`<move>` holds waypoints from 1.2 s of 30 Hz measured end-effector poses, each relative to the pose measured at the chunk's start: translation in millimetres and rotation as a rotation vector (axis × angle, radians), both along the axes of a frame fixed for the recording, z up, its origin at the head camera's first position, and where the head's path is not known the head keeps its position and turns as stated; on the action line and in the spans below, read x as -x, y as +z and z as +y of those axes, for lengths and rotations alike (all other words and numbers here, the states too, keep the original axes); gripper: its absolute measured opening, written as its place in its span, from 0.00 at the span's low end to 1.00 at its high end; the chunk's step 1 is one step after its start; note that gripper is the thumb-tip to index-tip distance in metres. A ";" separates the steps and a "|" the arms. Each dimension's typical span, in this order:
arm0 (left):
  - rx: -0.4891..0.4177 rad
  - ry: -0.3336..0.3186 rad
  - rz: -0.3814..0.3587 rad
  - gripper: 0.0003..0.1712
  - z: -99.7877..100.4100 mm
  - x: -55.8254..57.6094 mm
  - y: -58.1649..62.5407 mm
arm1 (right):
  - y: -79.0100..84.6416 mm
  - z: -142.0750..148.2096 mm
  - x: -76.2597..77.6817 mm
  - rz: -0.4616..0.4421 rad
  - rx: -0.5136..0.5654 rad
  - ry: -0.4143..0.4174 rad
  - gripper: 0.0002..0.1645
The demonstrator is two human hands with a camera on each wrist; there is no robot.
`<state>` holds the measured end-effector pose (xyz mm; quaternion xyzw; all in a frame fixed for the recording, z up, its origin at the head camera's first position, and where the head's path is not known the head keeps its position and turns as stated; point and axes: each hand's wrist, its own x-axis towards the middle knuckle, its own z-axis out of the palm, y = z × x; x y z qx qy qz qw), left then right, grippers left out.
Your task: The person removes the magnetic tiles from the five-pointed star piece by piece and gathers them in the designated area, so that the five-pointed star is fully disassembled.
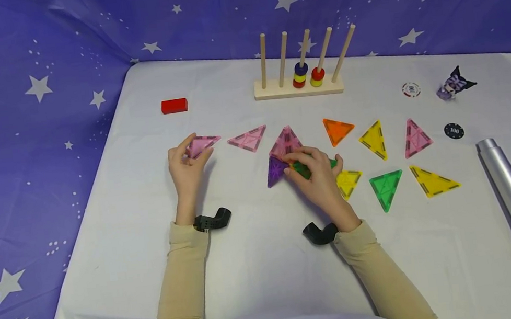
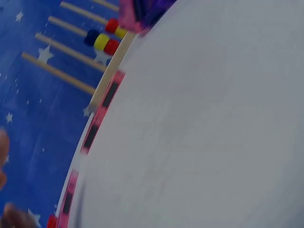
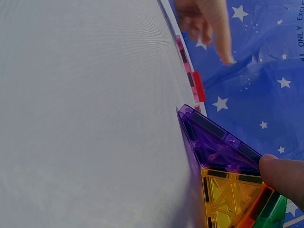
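The right hand [image 1: 318,181] grips a cluster [image 1: 278,165] of glossy, see-through triangles; the left hand [image 1: 187,173] spreads above a flat pink triangle [image 1: 198,146].

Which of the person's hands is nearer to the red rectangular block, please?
Left. The left hand is just on the near side of the red block; the right hand is farther off, toward the block's right.

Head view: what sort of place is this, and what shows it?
Probably a play or activity space, judging by the translucent coloured triangular tiles, pale wooden five-peg ring stand and purple star-patterned backdrop.
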<state>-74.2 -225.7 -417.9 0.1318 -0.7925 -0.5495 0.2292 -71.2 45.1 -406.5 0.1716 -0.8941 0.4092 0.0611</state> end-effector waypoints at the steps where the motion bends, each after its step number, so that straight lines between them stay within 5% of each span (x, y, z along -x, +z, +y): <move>1: -0.023 -0.080 0.006 0.28 5.0 -0.3 0.9 | 0.0 -0.1 0.2 0.000 0.001 0.001 0.13; 6: -0.102 -0.479 -0.080 0.35 38.0 -4.0 2.4 | 0.5 0.3 0.3 -0.002 -0.002 0.005 0.12; 10: 0.022 -0.614 -0.194 0.41 62.5 -8.3 1.3 | 2.4 0.9 0.4 -0.013 -0.005 0.018 0.13; 17: 0.334 -0.598 -0.250 0.41 83.2 -13.8 2.0 | 2.2 3.3 -0.5 -0.025 0.002 0.030 0.15; 21: 0.414 -0.585 -0.263 0.39 85.1 -16.3 1.8 | 1.7 2.3 0.5 -0.016 0.011 0.038 0.15; 27: 0.180 -0.619 -0.205 0.32 76.4 -11.5 -3.1 | 2.4 2.3 0.4 -0.027 0.010 0.039 0.15; 36: -0.174 -0.651 -0.294 0.18 64.9 -6.8 -5.4 | 3.9 2.5 -0.3 -0.047 0.016 0.033 0.15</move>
